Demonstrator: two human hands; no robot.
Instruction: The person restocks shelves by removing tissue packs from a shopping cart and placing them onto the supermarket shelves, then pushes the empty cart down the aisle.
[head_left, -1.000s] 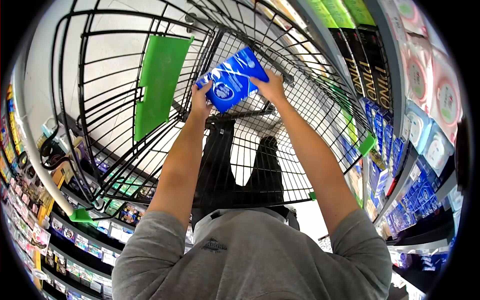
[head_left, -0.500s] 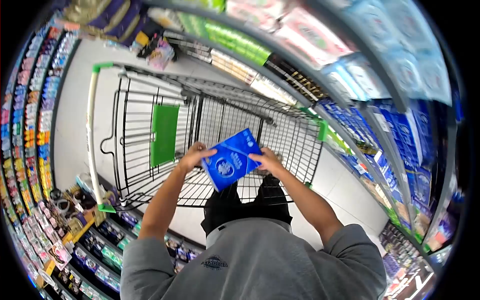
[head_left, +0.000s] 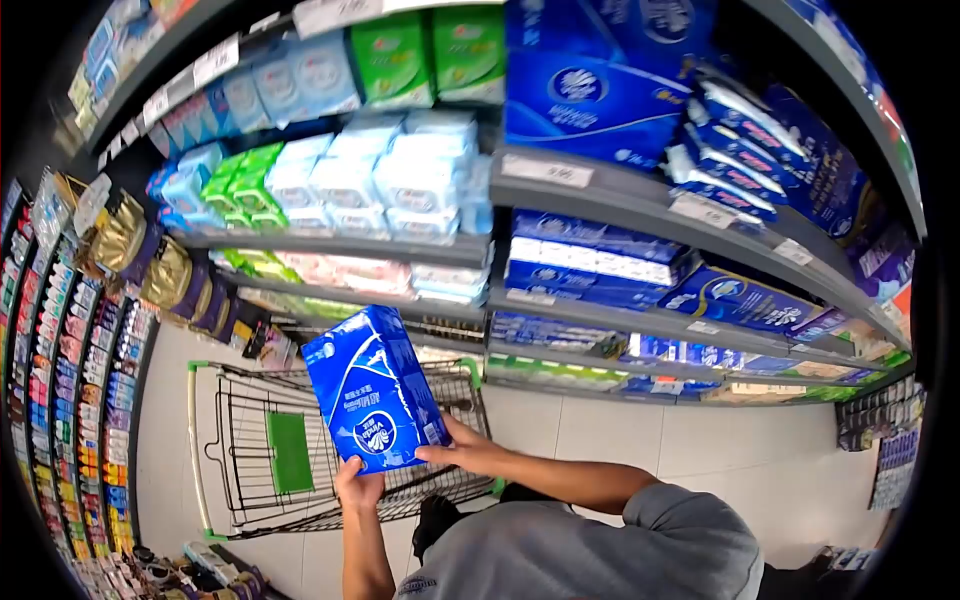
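A blue pack of tissues (head_left: pixel 365 390) marked "vinda" is held up between both hands, tilted, with its printed face toward me. My left hand (head_left: pixel 360 485) grips its bottom corner, thumb on the front. My right hand (head_left: pixel 460 447) holds the lower right edge, thumb across the front and fingers partly hidden behind. Behind and below the pack is a wire shopping cart (head_left: pixel 255 525) with a green panel (head_left: pixel 290 453). The pack covers part of the cart's basket.
Ahead, shelves hold blue tissue packs (head_left: pixel 585 110), white and pale blue wipes packs (head_left: pixel 385 175) and long blue boxes (head_left: pixel 595 262). At the left stands a rack of small colourful goods (head_left: pixel 80 390). Pale floor tiles (head_left: pixel 690 440) run along the shelf base.
My view has swung up and right toward the shelves. The tissue pack, lower over the cart before, is now raised and turned more upright, both hands still on it.
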